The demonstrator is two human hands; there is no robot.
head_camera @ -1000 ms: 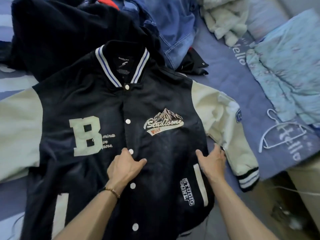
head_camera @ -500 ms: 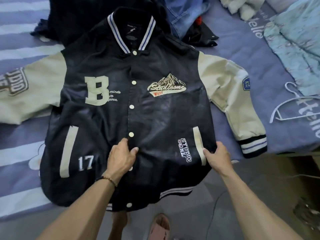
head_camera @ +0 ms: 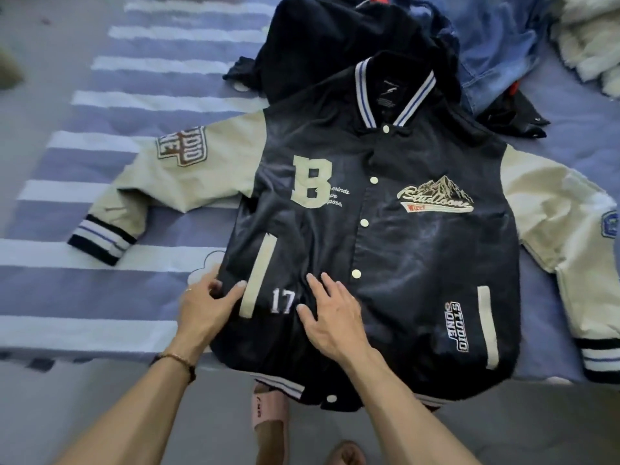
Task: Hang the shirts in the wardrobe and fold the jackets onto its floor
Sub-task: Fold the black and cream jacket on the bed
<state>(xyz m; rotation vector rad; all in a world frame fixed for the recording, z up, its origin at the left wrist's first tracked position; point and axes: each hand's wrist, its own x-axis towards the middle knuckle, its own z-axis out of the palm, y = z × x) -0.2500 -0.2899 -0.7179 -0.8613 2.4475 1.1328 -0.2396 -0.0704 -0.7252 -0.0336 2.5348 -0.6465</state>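
Note:
A navy varsity jacket with cream sleeves lies front-up and buttoned on the bed, its hem hanging over the near edge. Its left sleeve stretches out over the striped sheet, and its right sleeve runs down at the right. My left hand pinches the jacket's left side edge by the pocket stripe, thumb on top. My right hand lies flat with straight fingers on the front, beside the number 17.
A dark garment, blue denim, a black item and white fluffy fabric are heaped behind the collar. The striped bedsheet extends left. My foot in a pink slipper stands on the floor below.
Both hands have shifted left across the jacket: the left from the button line to the left side edge, the right from the right edge to the front near the 17. The view swung left.

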